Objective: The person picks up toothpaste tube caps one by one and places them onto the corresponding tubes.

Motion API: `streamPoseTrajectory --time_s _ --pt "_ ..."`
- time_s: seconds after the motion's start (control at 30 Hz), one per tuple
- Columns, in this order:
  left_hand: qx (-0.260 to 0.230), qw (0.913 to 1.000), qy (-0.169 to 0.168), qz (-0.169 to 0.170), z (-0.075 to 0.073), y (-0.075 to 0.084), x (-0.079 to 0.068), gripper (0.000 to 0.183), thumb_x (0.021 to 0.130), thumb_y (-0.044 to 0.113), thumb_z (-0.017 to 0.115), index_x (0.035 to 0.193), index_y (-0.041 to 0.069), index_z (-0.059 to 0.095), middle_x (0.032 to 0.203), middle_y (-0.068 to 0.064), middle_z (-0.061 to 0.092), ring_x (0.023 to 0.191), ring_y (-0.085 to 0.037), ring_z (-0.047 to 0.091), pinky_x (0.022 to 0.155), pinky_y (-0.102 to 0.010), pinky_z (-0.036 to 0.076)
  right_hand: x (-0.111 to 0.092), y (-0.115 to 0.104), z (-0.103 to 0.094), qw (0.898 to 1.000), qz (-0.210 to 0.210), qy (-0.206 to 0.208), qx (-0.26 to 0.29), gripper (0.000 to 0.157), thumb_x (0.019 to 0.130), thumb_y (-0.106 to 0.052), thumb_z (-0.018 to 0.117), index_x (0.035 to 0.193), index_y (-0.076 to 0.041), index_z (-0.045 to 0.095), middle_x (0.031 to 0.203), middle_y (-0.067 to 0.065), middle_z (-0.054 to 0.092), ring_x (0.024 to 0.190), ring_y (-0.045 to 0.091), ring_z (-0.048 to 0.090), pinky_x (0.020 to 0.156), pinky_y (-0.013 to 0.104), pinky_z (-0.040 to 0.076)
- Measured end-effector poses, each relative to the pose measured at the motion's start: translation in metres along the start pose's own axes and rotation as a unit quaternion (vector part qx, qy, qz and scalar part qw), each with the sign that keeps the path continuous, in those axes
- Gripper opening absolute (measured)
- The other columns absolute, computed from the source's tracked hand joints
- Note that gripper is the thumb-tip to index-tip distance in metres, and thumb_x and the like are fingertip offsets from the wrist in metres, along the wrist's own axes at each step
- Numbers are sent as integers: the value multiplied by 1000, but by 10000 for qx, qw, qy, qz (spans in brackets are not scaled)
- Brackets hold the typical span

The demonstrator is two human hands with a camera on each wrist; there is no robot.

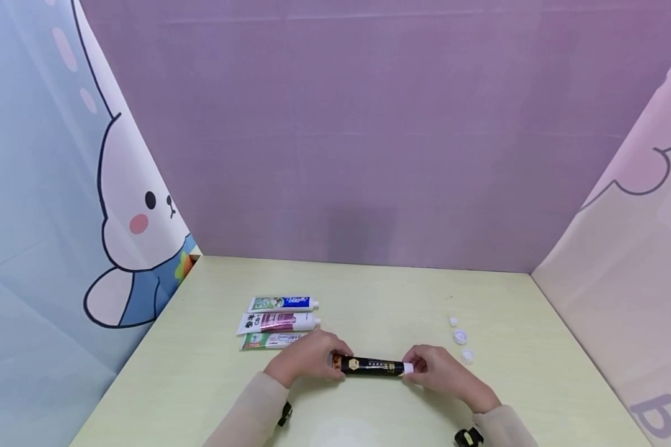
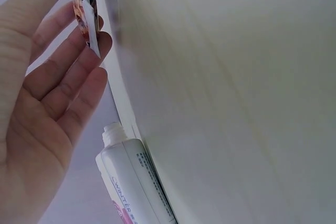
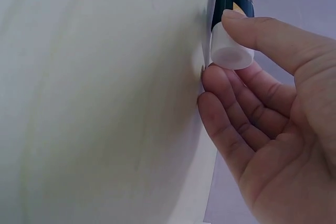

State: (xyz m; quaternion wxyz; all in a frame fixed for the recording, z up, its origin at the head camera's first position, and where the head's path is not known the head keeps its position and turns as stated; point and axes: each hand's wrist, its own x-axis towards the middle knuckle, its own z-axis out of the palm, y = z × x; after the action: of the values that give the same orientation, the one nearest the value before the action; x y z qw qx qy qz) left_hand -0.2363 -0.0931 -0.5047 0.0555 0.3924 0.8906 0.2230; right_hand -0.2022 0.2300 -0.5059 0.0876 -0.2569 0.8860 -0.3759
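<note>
A black toothpaste tube [image 1: 374, 367] with gold print lies crosswise low over the table, between both hands. My left hand [image 1: 313, 357] pinches its flat tail end; the crimped edge shows in the left wrist view. At the other end, my right hand [image 1: 438, 370] holds the white cap [image 3: 232, 51], with the thumb on its side in the right wrist view. The cap sits on the tube. Beyond my left hand lie three more tubes: a blue and green one [image 1: 282, 303], a white and magenta one [image 1: 278, 321] and a green and white one [image 1: 271, 340], partly hidden by that hand.
Three loose white caps form a column to the right: a small one [image 1: 453, 321], a wider one [image 1: 460, 337] and a near one [image 1: 467, 356]. The pale table [image 1: 391, 292] meets a purple cloth [image 1: 358, 155] behind, with printed cloths at both sides.
</note>
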Motion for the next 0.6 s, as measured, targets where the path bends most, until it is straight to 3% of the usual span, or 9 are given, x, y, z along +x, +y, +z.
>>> streamPoseTrajectory --time_s 0.6 --pt "26 9999 -111 -41 0 2 2 43 76 34 88 115 21 75 111 13 70 101 -4 63 93 -24 48 -2 -5 -6 9999 97 -91 94 22 83 -13 82 96 -7 66 81 -3 59 73 6 54 62 24 50"
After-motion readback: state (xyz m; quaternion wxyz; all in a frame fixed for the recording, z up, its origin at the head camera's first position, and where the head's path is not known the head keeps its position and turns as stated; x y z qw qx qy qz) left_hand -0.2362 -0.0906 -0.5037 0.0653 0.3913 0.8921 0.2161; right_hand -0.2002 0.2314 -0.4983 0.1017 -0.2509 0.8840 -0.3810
